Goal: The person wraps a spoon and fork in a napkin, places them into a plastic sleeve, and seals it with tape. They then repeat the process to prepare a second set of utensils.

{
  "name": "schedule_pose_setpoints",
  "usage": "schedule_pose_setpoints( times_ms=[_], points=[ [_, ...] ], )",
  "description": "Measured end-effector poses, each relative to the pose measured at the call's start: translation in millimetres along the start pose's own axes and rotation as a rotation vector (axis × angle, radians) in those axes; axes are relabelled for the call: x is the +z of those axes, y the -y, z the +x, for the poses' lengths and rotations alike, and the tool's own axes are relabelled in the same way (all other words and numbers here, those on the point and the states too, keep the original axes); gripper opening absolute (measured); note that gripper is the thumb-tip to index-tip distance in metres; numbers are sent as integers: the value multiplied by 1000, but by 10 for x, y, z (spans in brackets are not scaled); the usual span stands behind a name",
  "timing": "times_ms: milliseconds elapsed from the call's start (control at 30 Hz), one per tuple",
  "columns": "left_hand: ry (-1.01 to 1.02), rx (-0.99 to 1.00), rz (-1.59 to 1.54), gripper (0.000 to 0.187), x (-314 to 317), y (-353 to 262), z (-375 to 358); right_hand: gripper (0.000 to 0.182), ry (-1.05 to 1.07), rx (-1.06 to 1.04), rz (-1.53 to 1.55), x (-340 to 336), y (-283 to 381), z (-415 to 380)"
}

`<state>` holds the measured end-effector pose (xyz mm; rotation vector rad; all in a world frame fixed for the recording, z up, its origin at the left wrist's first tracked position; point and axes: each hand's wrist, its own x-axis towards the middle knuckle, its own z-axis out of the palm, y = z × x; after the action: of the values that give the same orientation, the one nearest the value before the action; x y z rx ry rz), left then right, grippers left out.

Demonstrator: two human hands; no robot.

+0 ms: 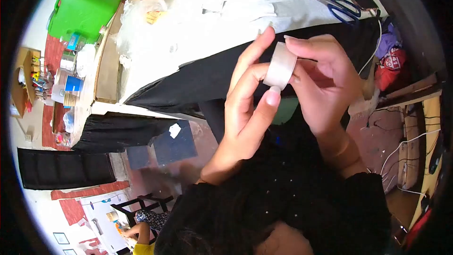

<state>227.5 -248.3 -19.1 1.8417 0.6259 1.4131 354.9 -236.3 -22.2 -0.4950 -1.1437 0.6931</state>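
Note:
A small roll of whitish translucent tape [281, 67] is held up between my two hands, above the front edge of the cloth-covered table. My left hand [247, 106] pinches it from the left, the thumb at the lower rim and a bent finger against its side. My right hand [328, 73] grips it from the right, thumb near the upper rim and fingers at the lower right side. Whether a loose tape end is lifted cannot be made out. Beyond my right hand, scissors [343, 10] with dark blue handles lie on the table.
White cloth or paper pieces [226, 7] are spread over the table [155, 61], with black cloth along its front. A green plastic case [85, 9] stands at the far left. Cables [391, 156] hang at right. Another person's arm [139, 230] shows at lower left.

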Motion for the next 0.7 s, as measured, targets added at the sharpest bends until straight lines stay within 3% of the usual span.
schedule_pose_setpoints(
  times_ms=[267,467,700],
  points=[
    [48,16,30,27,4,-1,-1,21,46,276,298,-46,12,-13],
    [-39,-5,20,29,88,6,-36,16,57,483,580,-74,-14,-54],
    [-11,21,41,30,116,-50,-11,11,25,645,637,-64,87,-74]
  ],
)
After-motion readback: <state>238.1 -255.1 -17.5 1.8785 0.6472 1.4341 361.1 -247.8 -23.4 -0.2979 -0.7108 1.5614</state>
